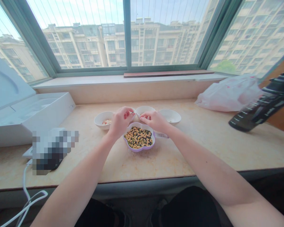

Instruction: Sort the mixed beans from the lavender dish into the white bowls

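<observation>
A purple-rimmed, flower-shaped bowl (pixel 139 150) full of mixed yellow, black and green beans stands on the counter between my forearms. My left hand (pixel 121 121) is pinched above its far left side, over a small white bowl (pixel 133 117) that it partly hides. A tiny dark bean shows at its fingertips. Over the far right rim, my right hand (pixel 155 121) is closed in a pinch; what its fingers hold, if anything, is too small to make out. Behind it sits another white bowl (pixel 145 108). The left white bowl (pixel 98 119) holds pale and reddish pieces; the right white bowl (pixel 174 115) contains a little something small.
An open white box (pixel 47 110) stands at the left, near a blurred dark object (pixel 50 157) and a white cable (pixel 26 189). At the right are a plastic bag (pixel 229 93) and a tilted dark bottle (pixel 257 105). A window ledge (pixel 97 80) runs along the back.
</observation>
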Motion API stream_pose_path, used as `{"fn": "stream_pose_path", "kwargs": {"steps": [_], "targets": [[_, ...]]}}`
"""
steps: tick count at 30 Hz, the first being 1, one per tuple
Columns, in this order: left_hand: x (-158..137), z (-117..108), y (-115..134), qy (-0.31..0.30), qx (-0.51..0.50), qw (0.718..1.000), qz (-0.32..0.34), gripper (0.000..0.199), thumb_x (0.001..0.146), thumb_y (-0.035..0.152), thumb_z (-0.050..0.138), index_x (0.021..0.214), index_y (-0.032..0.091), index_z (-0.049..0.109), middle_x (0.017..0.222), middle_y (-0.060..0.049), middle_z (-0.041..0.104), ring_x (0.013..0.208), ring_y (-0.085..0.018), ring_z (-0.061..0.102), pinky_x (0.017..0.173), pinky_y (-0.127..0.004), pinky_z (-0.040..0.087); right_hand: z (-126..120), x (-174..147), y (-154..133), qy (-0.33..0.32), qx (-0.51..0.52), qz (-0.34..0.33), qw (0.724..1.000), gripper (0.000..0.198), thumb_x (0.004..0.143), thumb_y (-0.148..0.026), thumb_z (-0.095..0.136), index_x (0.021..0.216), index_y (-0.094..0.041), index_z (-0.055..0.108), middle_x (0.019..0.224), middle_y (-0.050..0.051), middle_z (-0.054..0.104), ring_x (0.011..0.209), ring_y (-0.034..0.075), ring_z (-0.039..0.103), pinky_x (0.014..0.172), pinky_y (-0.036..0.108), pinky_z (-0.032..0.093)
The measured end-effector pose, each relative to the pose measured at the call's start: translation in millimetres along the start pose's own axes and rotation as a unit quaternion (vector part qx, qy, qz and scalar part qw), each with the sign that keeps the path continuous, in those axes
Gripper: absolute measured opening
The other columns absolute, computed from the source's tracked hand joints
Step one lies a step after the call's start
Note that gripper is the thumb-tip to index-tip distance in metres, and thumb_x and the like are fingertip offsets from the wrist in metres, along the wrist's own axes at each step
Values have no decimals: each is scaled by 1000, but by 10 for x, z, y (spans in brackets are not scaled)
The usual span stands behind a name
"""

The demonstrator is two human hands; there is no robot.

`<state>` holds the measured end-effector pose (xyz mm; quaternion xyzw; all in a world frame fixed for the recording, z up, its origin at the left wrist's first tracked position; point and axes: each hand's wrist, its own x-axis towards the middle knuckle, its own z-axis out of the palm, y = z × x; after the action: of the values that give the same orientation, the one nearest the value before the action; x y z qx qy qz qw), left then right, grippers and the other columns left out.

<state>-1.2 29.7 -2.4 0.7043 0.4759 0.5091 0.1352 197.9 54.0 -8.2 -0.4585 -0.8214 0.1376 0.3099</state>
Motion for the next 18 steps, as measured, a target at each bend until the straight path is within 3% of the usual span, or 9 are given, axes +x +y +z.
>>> {"fn": "stream_pose_path", "kwargs": {"steps": [6, 18], "targets": [[90, -26, -158, 9, 127, 992, 12, 18, 95, 29, 57, 96, 22, 74, 84, -4, 66, 81, -19, 63, 82, -32, 46, -2, 2, -10, -9, -2, -3, 1000, 21, 93, -28, 61, 97, -18, 80, 90, 5, 79, 74, 17, 66, 68, 28, 45], [298, -27, -409, 9, 198, 980, 2, 22, 95, 26, 55, 98, 20, 75, 101, -9, 68, 89, -22, 64, 89, -36, 46, -33, -7, -68, -34, -22, 0, 999, 20, 93, -26, 61, 93, -20, 80, 86, 5, 77, 74, 17, 65, 66, 28, 43]]}}
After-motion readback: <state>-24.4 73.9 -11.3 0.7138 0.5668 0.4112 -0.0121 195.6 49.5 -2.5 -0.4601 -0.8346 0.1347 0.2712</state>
